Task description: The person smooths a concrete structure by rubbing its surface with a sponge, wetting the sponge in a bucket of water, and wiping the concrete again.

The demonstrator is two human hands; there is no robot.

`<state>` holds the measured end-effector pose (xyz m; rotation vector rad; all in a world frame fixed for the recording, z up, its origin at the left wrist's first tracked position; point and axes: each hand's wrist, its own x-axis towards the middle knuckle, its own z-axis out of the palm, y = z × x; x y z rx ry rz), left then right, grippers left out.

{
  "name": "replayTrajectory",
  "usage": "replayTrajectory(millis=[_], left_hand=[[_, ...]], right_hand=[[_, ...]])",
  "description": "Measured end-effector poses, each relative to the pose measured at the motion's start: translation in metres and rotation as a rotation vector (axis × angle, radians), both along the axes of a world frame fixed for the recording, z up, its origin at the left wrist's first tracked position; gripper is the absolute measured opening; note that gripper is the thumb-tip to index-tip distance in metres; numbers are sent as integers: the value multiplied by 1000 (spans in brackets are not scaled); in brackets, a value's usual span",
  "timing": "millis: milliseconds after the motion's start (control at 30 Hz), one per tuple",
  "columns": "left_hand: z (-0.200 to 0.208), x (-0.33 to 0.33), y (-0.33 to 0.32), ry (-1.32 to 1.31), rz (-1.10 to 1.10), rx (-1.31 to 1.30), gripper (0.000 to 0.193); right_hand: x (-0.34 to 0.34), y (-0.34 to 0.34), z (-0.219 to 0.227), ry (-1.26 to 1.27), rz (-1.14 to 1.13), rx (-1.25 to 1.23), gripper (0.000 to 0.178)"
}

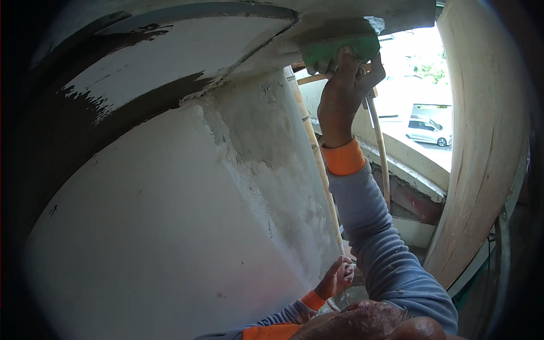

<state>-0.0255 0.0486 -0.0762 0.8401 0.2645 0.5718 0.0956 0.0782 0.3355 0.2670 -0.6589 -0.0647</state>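
Float against ceiling, wall left, post right, car beyond

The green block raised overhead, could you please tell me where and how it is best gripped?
Probably by its lower edge, coming from below: the green block appears up against the overhead surface, leaving little room above, and the right hand has its thumb on the near face.

My right sleeve is grey-blue with a bright orange cuff, and my left sleeve repeats that pairing. My float is green. The wall is off-white, mottled grey toward its right edge; the curved band above is dark grey-brown, ragged against white. The post is pale tan.
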Motion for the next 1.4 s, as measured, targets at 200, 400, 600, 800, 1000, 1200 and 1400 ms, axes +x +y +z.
replayTrajectory(millis=[200,400,600,800,1000,1200,1400], left_hand=[[6,-6,-4,30,37,34,41],[6,4,-5,15,22,31,40],[-1,-2,-4,-40,-17,-16,38],[3,2,-17,-12,-22,-17,39],[8,-5,-15,-8,43,-23,39],[6,-3,-16,-34,-35,33,40],[5,-4,-18,7,-52,-19,39]], right_hand=[[-12,15,2,37,-318,-54,53],[-32,16,8,47,-543,126,59],[16,-21,-4,5,-172,-37,58],[16,57,-15,20,-436,-256,61],[27,-29,-12,25,-210,-54,59],[0,64,-14,51,-65,-241,59],[21,-50,-5,12,-126,-19,53]])
